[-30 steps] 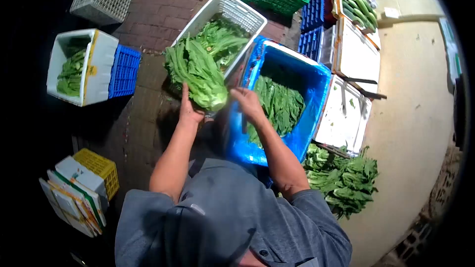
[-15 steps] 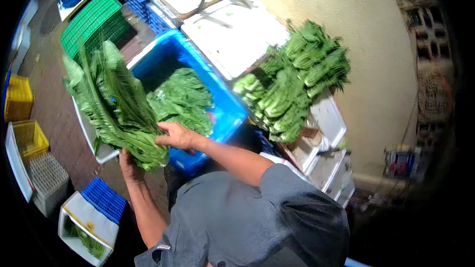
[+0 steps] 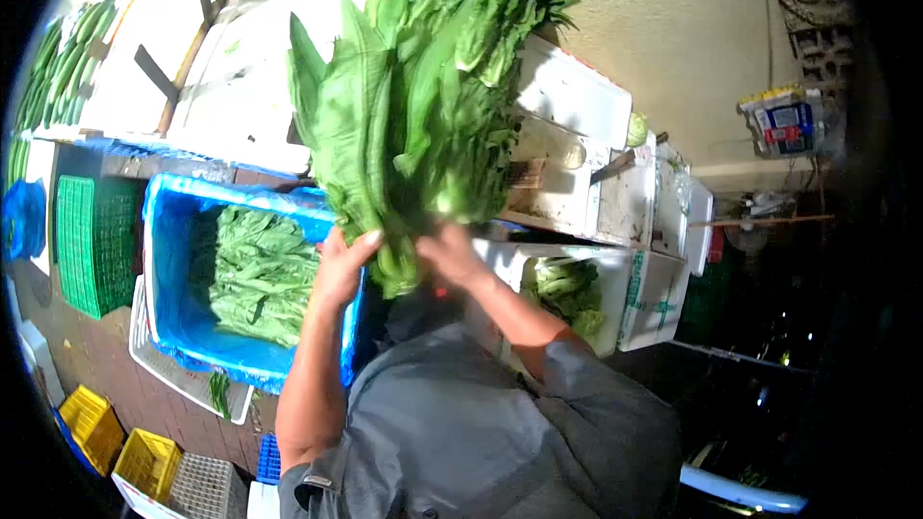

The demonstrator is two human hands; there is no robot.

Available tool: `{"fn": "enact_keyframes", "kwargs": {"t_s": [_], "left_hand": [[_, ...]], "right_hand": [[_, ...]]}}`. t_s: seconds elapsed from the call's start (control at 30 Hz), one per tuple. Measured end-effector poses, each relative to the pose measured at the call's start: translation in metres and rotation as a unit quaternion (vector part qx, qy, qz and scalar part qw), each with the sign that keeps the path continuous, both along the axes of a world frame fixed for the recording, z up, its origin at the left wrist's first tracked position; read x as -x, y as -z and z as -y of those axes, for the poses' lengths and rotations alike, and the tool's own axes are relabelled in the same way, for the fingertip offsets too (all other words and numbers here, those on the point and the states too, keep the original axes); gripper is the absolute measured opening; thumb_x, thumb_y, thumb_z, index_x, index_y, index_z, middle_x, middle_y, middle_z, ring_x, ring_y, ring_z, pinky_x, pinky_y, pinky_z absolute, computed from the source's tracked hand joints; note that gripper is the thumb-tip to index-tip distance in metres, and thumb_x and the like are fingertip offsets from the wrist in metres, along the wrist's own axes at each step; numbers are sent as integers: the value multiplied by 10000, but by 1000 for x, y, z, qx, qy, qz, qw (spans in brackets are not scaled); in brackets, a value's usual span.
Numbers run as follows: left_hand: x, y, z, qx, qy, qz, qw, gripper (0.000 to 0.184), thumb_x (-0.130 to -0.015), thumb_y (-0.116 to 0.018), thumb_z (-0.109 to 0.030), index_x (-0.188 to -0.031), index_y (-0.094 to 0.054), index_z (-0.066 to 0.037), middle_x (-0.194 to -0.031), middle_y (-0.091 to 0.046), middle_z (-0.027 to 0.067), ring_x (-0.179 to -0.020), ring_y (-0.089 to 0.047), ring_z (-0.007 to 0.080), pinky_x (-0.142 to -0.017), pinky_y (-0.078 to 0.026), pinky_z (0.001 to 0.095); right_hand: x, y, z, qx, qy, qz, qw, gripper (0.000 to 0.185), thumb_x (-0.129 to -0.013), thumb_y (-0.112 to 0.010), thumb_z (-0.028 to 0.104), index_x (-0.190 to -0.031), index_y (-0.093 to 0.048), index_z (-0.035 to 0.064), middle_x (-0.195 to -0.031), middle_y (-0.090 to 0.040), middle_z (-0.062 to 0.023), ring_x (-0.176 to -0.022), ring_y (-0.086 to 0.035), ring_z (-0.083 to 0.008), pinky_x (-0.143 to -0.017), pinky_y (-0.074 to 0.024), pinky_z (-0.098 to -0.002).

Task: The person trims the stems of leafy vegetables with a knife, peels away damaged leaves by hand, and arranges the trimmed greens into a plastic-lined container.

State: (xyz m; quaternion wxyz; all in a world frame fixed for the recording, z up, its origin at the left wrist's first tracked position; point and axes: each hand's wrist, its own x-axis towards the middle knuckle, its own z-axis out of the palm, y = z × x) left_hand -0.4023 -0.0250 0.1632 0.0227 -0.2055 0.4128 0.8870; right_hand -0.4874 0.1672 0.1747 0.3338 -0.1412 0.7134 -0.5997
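My left hand (image 3: 341,264) is closed around the pale stalk end of a bunch of long-leaved greens (image 3: 361,135). The leaves point up and away from me, over the white boards. My right hand (image 3: 450,255), smeared by motion, is at the stalk ends just to the right; its grip is unclear. Behind and partly hidden by the held bunch lies a pile of leafy greens (image 3: 481,19). Below and left, a blue-lined crate (image 3: 168,269) contains more leafy greens (image 3: 255,274), laid flat.
A green basket (image 3: 96,245) stands left of the blue-lined crate. White foam boxes (image 3: 659,298) are at right, one with greens inside. Long green vegetables (image 3: 72,67) lie at far left. Yellow crates (image 3: 149,461) sit on the floor at lower left. A wall (image 3: 663,29) rises behind.
My view has turned toward the right. The bunch in my left hand has moved from left of the blue-lined crate to the front of the pile. My right hand has shifted along with it.
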Motion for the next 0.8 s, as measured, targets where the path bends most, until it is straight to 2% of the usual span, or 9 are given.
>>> {"fn": "enact_keyframes", "kwargs": {"t_s": [0.1, 0.17, 0.27, 0.3, 0.33, 0.47, 0.63, 0.73, 0.8], "left_hand": [[65, -5, -47, -25, 77, -4, 997, 570, -900, -703, -241, -1320, -451, 51, -1199, -623, 144, -1055, -616, 222, -956, -487, 367], [94, 47, -85, 22, 107, 40, 993, 685, -898, -716, -281, -1367, -391, 97, -1265, -596, 174, -1150, -579, 247, -1030, -434, 355], [143, 20, -106, 112, 192, 31, 974, 887, -907, -697, -390, -1441, -254, 162, -1366, -529, 216, -1263, -503, 269, -1092, -362, 343], [157, 82, -131, 145, 175, -9, 974, 899, -913, -682, -415, -1473, -237, 128, -1398, -499, 238, -1283, -493, 271, -1094, -364, 343], [170, 57, -132, 90, 168, -4, 982, 884, -893, -684, -429, -1452, -292, 133, -1370, -501, 310, -1283, -507, 314, -1075, -395, 369], [181, 122, -168, 330, 173, -43, 927, 827, -849, -726, -346, -1454, -346, 70, -1384, -492, 302, -1275, -513, 380, -1057, -422, 404], [183, 111, -181, 462, 109, -32, 879, 703, -809, -766, -222, -1380, -455, 45, -1257, -571, 278, -1131, -590, 388, -968, -482, 416], [180, 110, -184, 458, 100, -42, 883, 668, -819, -755, -168, -1380, -444, 21, -1304, -554, 264, -1180, -559, 401, -1008, -460, 422], [181, 110, -184, 467, 108, -48, 876, 665, -823, -751, -141, -1387, -438, 18, -1291, -562, 254, -1169, -560, 413, -998, -466, 426]], "right_hand": [[34, 48, -82, -62, 106, 48, 991, 376, -889, -626, 161, -1222, -554, 1, -997, -639, -63, -886, -592, -150, -792, -508, -303], [49, 39, -113, -105, 183, 36, 977, 568, -892, -671, 260, -1318, -488, -68, -1045, -650, -129, -886, -634, -209, -780, -534, -301], [71, 42, -140, -211, 250, 11, 945, 673, -897, -675, 339, -1375, -445, -74, -1144, -649, -186, -940, -655, -269, -810, -546, -330], [75, 49, -145, -250, 268, -27, 930, 626, -896, -678, 317, -1349, -465, -60, -1101, -646, -169, -898, -643, -255, -774, -534, -325], [80, 56, -150, -290, 286, -62, 911, 579, -896, -680, 294, -1323, -486, -45, -1057, -643, -153, -856, -630, -241, -739, -522, -320], [71, 124, -162, -379, 336, -167, 846, 554, -869, -726, 323, -1240, -556, -52, -709, -610, -80, -626, -556, -151, -588, -463, -323], [72, 93, -143, -355, 314, -112, 874, 562, -904, -662, 409, -1188, -556, -64, -721, -622, -155, -656, -596, -248, -637, -485, -392], [74, 100, -147, -377, 261, -69, 886, 457, -952, -586, 403, -1163, -560, -1, -928, -663, -269, -843, -639, -426, -747, -492, -479], [78, 112, -151, -407, 246, -51, 878, 430, -967, -566, 401, -1168, -566, 22, -975, -677, -237, -865, -650, -381, -756, -499, -457]]}}
